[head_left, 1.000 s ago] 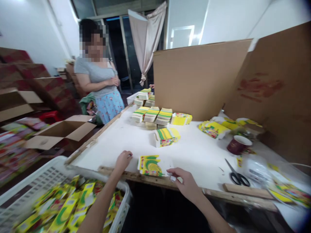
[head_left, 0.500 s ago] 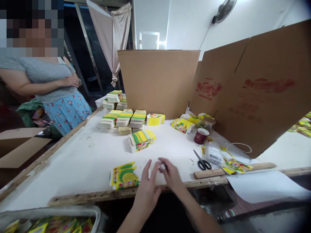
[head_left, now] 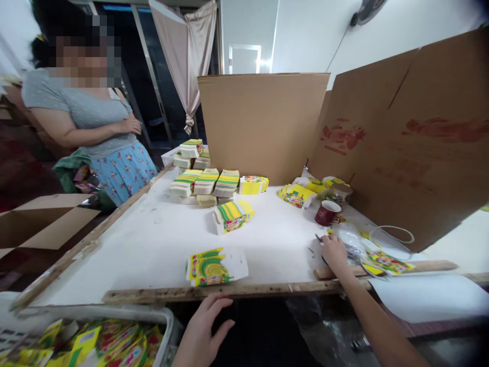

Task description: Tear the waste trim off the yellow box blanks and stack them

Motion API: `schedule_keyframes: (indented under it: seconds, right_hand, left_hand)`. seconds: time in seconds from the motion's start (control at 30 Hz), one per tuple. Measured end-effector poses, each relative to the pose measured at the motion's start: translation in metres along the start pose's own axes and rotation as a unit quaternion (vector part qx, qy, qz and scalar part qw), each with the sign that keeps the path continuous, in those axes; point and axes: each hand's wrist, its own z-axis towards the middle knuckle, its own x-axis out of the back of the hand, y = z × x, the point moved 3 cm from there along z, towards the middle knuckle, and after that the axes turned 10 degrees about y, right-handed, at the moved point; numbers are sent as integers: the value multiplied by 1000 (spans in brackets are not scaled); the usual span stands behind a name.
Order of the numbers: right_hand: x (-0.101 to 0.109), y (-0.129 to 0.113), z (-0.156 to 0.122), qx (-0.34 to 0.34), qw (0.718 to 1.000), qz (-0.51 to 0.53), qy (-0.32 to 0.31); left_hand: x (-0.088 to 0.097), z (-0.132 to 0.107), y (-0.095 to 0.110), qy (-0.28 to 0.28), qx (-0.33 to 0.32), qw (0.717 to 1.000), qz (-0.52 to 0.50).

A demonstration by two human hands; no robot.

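Head view: the right hand (head_left: 334,252) covers most of the scissors (head_left: 318,238), near the mug (head_left: 327,214) — whether its fingers grip them, I cannot tell. The left hand (head_left: 210,326), half open and empty, is below the yellow carton (head_left: 208,267) on the table (head_left: 137,255). Best grip: handles first — clear of the blades.

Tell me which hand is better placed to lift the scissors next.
Probably the right hand: it is over the scissors, while the left hand is by the table's near edge, farther away.
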Motion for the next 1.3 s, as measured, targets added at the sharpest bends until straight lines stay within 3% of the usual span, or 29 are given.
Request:
schedule_keyframes:
  seconds: [0.2, 0.3, 0.43, 0.53, 0.6, 0.67, 0.77, 0.93, 1.1, 1.2, 1.3]
  right_hand:
    - [21, -17, -1, -3, 999, 5, 38]
    - [33, -45, -3, 21, 997, 66, 20]
    - [48, -123, -35, 93, 976, 190, -51]
    - [60, -198, -75, 192, 905, 355, -132]
    - [62, -236, -98, 245, 895, 343, -144]
    - [59, -259, -112, 257, 899, 327, -138]
    - [50, -271, -122, 258, 908, 304, -128]
    - [44, -268, -126, 264, 912, 290, -123]
    - [45, -270, -124, 285, 906, 285, -127]
    - [44, -271, -121, 309, 902, 270, -134]
    - [45, -273, -118, 326, 901, 252, -133]
  left_hand:
    - [16, -13, -8, 23, 42, 999, -20]
    - [23, -15, -2, 51, 68, 995, -46]
    - [26, -13, 7, 71, 85, 991, -74]
    - [28, -14, 8, 86, 96, 989, -76]
    - [30, -16, 7, 97, 106, 987, -75]
    - [31, -20, 5, 108, 116, 984, -79]
    - [31, -27, 0, 122, 136, 978, -98]
    - [28, -29, -4, 124, 161, 971, -126]
    - [43, 4, -1, 177, 53, 983, -6]
    - [42, 39, -13, 114, -10, 988, 108]
    - [32, 71, -38, 22, -12, 976, 218]
